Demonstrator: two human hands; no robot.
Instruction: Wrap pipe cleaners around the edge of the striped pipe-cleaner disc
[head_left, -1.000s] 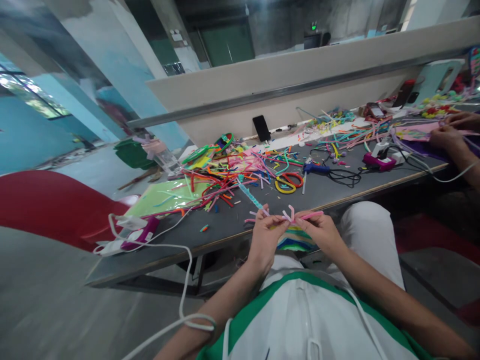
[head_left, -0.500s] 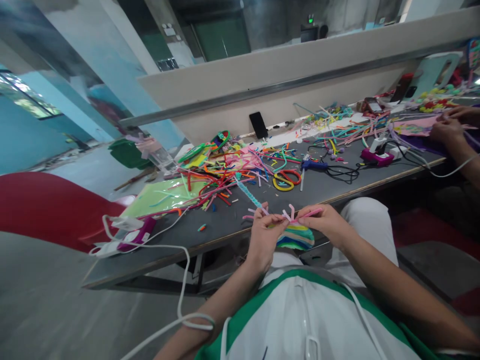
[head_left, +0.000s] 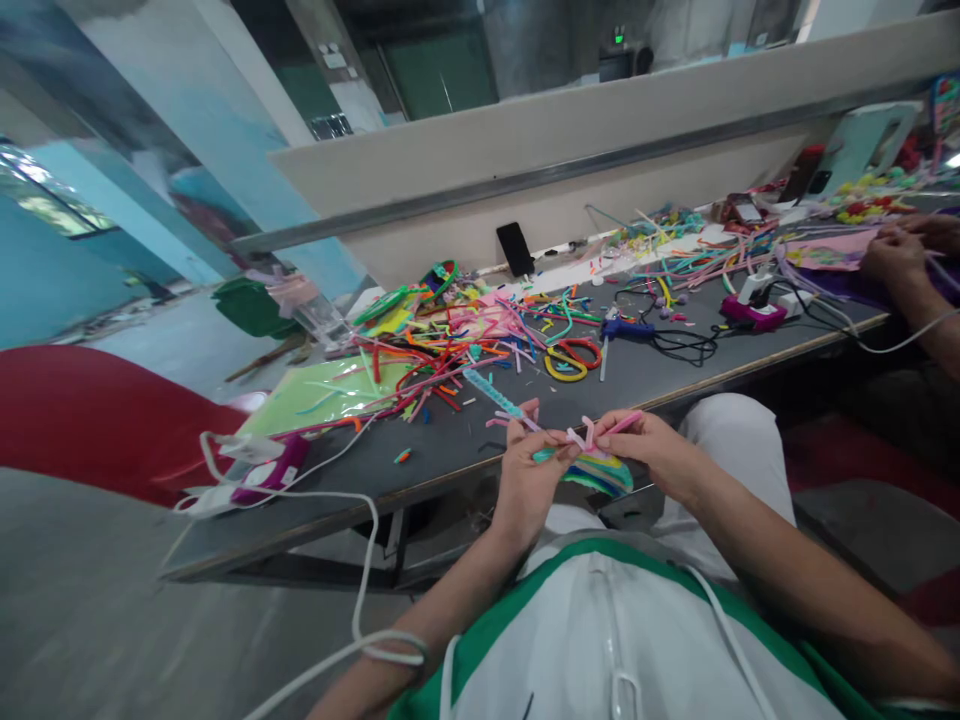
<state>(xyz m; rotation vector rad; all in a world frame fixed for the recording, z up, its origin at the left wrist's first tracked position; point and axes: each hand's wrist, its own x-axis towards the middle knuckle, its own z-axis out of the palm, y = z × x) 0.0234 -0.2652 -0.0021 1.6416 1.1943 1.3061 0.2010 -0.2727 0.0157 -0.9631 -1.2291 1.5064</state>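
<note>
Gray table (head_left: 517,394) — both hands (head_left: 585,455) pinching pink stems (head_left: 589,436)

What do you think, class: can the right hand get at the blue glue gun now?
Probably yes, if freed: the right hand is pinching a pink pipe cleaner, but grey tabletop lies between it and the glue gun.

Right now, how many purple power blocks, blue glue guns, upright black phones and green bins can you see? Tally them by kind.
Purple power blocks: 2
Blue glue gun: 1
Upright black phone: 1
Green bin: 1
Total: 5
</note>
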